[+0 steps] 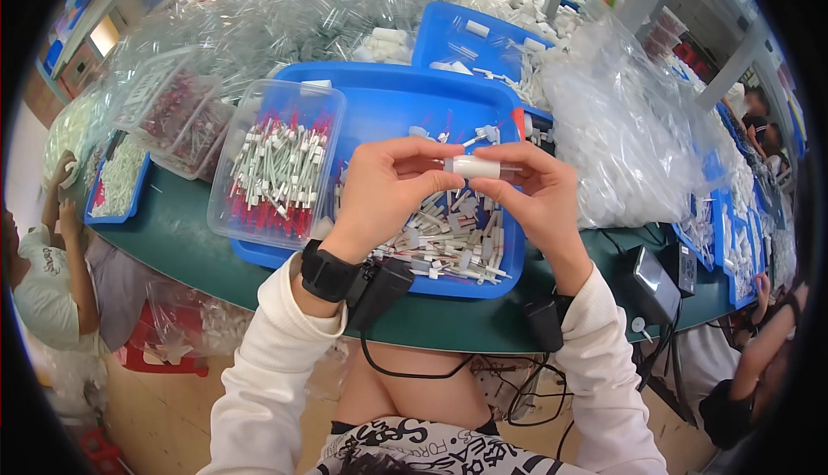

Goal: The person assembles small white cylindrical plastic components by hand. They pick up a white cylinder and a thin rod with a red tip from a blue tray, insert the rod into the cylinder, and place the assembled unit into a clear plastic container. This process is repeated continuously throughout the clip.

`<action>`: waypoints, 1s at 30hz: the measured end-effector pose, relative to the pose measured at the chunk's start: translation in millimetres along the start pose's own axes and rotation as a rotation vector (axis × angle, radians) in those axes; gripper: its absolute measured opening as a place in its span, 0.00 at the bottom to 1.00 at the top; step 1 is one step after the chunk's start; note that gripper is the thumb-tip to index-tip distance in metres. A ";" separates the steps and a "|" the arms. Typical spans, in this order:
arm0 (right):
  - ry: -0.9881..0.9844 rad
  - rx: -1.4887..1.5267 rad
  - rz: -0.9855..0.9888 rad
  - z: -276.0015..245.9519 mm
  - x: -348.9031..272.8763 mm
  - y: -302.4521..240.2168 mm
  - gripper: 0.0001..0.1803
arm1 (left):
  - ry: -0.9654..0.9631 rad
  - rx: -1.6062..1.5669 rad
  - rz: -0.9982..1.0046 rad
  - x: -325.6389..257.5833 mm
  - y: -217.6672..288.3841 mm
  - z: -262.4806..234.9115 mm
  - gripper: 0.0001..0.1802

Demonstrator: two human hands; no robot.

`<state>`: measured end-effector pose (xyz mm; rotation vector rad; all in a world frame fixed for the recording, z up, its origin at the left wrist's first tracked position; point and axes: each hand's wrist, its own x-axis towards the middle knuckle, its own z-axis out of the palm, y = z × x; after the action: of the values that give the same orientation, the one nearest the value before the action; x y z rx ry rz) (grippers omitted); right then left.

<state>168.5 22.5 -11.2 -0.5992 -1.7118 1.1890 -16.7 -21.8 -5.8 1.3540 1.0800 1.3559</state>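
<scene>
A small white cylinder lies level between my two hands, over the large blue tray. My left hand pinches its left end between thumb and fingers. At the other end my right hand is closed on it, where a thin pale rod sticks out. Beneath my hands, the tray holds many loose thin white-and-grey parts, some with red bits. A clear plastic box rests on the tray's left side, filled with pale rods that have white ends and red wires.
Behind stands another blue tray with white pieces. Clear plastic bags bulge at the right, and clear wrapping heaps up at the back. A black device with cables sits front right. Co-workers sit left and right.
</scene>
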 end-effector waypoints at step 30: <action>0.064 -0.288 -0.153 6.1 -4.4 -12.7 0.14 | 0.077 -0.029 0.209 -8.8 2.3 7.1 0.12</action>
<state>166.5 11.1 -2.1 -0.6575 -1.8537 0.8143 -9.8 -31.0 -5.3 1.4350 0.9858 1.5810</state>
